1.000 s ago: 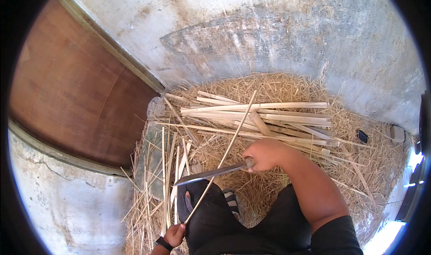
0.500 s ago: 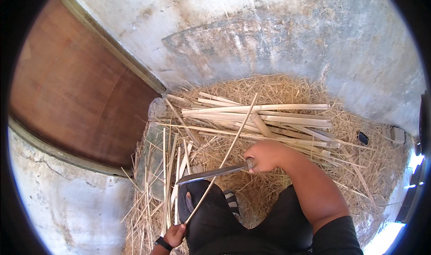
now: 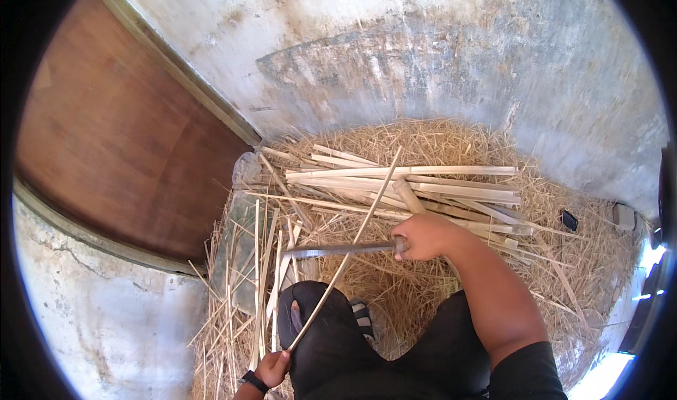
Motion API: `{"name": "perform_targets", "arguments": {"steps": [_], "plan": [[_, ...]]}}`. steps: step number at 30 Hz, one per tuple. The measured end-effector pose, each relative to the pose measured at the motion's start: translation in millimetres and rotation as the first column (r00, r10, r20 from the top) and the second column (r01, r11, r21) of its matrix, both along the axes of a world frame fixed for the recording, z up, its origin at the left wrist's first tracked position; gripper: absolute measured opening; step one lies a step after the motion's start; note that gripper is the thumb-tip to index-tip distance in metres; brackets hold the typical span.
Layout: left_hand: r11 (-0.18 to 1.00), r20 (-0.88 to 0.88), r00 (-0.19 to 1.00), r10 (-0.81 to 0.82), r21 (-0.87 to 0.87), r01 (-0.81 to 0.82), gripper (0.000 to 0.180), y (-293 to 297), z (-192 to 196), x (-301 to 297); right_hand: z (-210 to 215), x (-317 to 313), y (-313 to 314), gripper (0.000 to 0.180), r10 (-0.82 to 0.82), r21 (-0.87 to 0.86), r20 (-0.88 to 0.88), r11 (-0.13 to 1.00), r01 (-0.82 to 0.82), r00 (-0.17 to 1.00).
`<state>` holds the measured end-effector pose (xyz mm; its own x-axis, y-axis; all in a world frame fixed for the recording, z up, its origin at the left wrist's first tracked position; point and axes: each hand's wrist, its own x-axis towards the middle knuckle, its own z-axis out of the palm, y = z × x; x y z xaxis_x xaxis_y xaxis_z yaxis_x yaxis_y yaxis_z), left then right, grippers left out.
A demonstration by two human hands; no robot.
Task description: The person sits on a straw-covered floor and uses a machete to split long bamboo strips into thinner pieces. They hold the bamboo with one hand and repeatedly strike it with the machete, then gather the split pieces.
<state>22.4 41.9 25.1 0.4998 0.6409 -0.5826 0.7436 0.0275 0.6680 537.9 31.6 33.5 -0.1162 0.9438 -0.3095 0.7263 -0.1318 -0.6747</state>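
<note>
My left hand [image 3: 273, 370], with a dark band at its wrist, pinches the lower end of a long thin bamboo strip [image 3: 367, 213]. From there the strip slants up and away past my left knee. In my right hand [image 3: 421, 236] is the handle of a machete [image 3: 321, 250], its long blade pointing left. The blade crosses the strip around its middle; whether they touch I cannot tell. Beyond it lies a pile of wider split bamboo pieces [image 3: 458, 169]. Thinner strips [image 3: 273, 294] lie beside my left leg.
Loose straw-like shavings [image 3: 437, 136] cover the ground. A stained wall [image 3: 451, 62] rises behind, and a brown panel [image 3: 134, 132] stands at the left. At the right lie a small black object [image 3: 568, 220] and a pale block [image 3: 624, 217]. A striped sandal [image 3: 362, 321] shows between my legs.
My right hand has shifted slightly up and to the right. The machete has moved farther up the strip, away from my knee, and lies more level. My left hand has hardly moved.
</note>
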Motion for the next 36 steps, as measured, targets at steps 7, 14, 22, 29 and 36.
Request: {"name": "perform_targets", "arguments": {"steps": [7,14,22,29,36], "plan": [[0.998,-0.016,1.000,0.021,0.066,-0.020,0.055,-5.3,-2.3,-5.1,-42.4,52.3,2.7,0.042,-0.490,-0.010,-0.147,0.869,0.494,0.859],[1.000,-0.015,1.000,0.020,0.024,-0.019,0.056,-3.7,-1.7,3.5,-5.4,2.3,-0.4,0.051,-0.028,0.044,0.028,0.999,0.026,0.999],[0.998,0.012,1.000,0.013,0.067,-0.014,0.058,-5.4,-4.5,-4.4,-23.7,37.2,2.2,0.035,-0.427,0.023,-0.030,0.904,0.428,0.904],[0.998,-0.021,1.000,-0.004,0.068,0.005,0.059,-3.7,-1.2,-0.3,-3.8,-4.3,2.5,0.040,0.028,0.030,0.005,0.999,-0.028,1.000],[0.999,-0.038,0.999,0.005,0.038,-0.003,0.059,-2.6,-2.6,-3.9,-28.7,29.5,5.4,0.043,-0.303,-0.017,-0.019,0.953,0.303,0.953]]}}
